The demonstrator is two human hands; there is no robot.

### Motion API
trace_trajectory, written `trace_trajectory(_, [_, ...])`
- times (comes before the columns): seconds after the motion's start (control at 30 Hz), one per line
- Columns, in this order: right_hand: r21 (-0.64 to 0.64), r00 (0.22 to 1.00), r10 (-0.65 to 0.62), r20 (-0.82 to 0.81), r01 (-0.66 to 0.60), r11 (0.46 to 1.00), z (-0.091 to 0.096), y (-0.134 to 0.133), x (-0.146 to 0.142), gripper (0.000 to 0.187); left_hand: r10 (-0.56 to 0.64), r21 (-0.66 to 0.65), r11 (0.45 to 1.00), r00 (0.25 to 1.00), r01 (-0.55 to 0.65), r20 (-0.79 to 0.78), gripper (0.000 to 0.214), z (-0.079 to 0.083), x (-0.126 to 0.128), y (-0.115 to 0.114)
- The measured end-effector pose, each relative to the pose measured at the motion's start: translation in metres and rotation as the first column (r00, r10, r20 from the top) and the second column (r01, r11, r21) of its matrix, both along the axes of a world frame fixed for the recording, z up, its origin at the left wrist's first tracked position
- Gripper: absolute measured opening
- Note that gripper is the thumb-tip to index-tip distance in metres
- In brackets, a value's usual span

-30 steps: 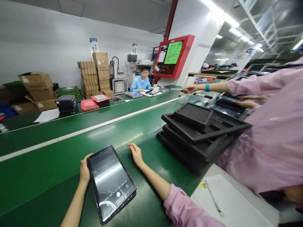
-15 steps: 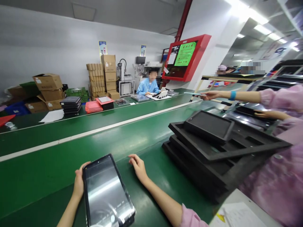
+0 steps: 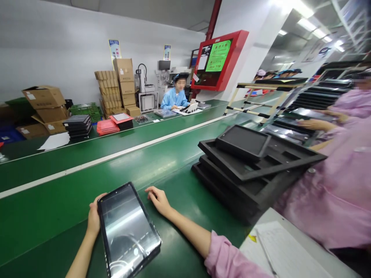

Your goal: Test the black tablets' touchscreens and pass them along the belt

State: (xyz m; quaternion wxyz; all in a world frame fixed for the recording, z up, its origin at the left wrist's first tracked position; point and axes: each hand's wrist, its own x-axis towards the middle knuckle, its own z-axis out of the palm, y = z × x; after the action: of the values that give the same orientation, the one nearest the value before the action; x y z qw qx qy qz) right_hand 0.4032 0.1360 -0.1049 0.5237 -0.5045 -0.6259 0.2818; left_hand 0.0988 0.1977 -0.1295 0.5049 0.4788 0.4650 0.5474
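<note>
A black-framed tablet [image 3: 129,227] lies face up, tilted towards me, with light glaring on its glossy screen. Its lower right edge looks thick, and whether a second one sits beneath I cannot tell. My left hand [image 3: 94,216] grips the tablet's upper left edge, the fingers partly hidden behind it. To the right of the tablet, my right hand [image 3: 159,200] rests by the green bench top [image 3: 185,216], apart from the tablet. Its fingers are loosely bent, thumb and forefinger apart, and it holds nothing.
Black foam trays [image 3: 232,181] stand stacked at right, a black slab [image 3: 243,141] on top. A white board with papers [image 3: 290,247] lies at lower right. A co-worker in pink [image 3: 333,193] stands beyond; another in blue [image 3: 176,98] sits across the green line.
My view has shifted slightly right and down. The co-worker's outstretched arm with a thin light-blue item has drawn back to the right. My left hand still holds the tablet.
</note>
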Motion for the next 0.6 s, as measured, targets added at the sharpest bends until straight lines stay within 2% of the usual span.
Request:
trace_trajectory(0.23, [0.004, 0.993, -0.035, -0.112, 0.036, 0.999, -0.003, 0.012, 0.000, 0.024, 0.018, 0.074, 0.997, 0.999, -0.014, -0.041, 0.091, 0.009, 0.001, 0.003])
trace_trajectory(0.4, [-0.012, 0.990, -0.062, -0.130, 0.061, 0.998, -0.007, 0.020, -0.001, 0.024, -0.003, 0.064, 0.998, 0.999, 0.005, -0.034, 0.091, 0.006, -0.002, 0.005])
trace_trajectory(0.6, [-0.016, 0.991, -0.059, -0.124, 0.057, 0.998, -0.005, 0.023, -0.002, 0.024, 0.029, 0.085, 0.996, 0.998, -0.024, -0.058, 0.090, 0.002, -0.001, 0.009])
